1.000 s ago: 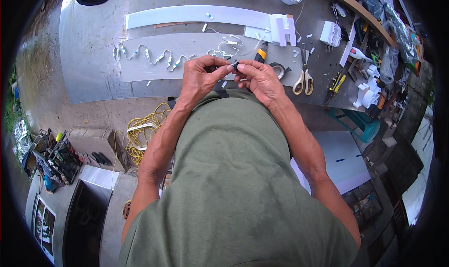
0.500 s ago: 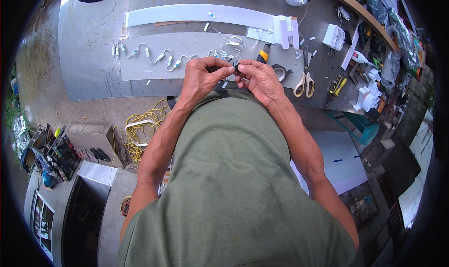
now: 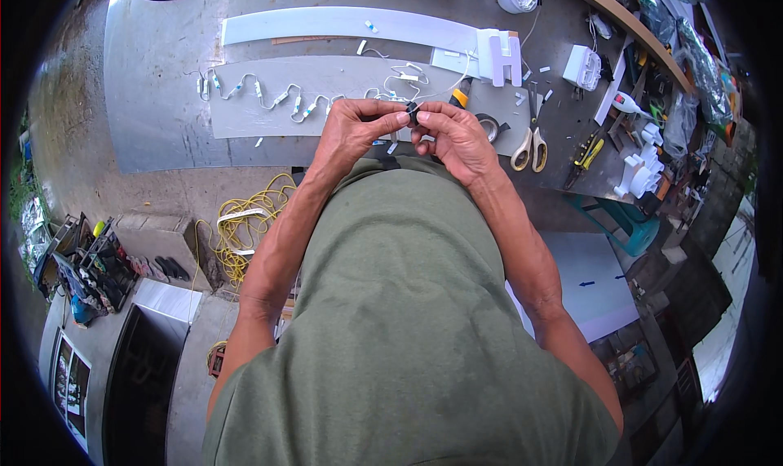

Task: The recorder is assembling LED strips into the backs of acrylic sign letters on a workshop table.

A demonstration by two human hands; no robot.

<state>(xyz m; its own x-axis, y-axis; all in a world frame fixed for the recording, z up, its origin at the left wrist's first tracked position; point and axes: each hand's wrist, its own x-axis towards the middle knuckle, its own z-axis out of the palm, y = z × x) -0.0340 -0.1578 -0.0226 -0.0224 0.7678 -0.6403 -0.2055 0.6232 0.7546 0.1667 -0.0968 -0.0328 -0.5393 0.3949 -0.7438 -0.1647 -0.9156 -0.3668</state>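
Note:
Close in front of my body, over the table's near edge, my two hands meet fingertip to fingertip. My left hand (image 3: pixel 356 131) is closed in a pinch on one side of a small black strip of tape (image 3: pixel 413 113). My right hand (image 3: pixel 457 136) pinches the other side, its lower fingers curled. The fingertips partly cover the strip, and I cannot tell what it is wrapped on. Behind the hands lies a string of white LED modules (image 3: pixel 280 98) on a grey sheet (image 3: pixel 245 123). A roll of black tape (image 3: pixel 489 126) rests beside my right hand.
Scissors (image 3: pixel 530 149) and a yellow-black cutter (image 3: pixel 461 95) lie to the right. A white letter H (image 3: pixel 507 58) and a long white strip (image 3: pixel 342 27) sit farther back. Screwdrivers (image 3: pixel 584 160) are by the right edge. Yellow cable (image 3: pixel 241 221) is coiled on the floor at left.
The fingertips have shifted slightly around the black strip, and more of it shows between them. Both hands stay in nearly the same place.

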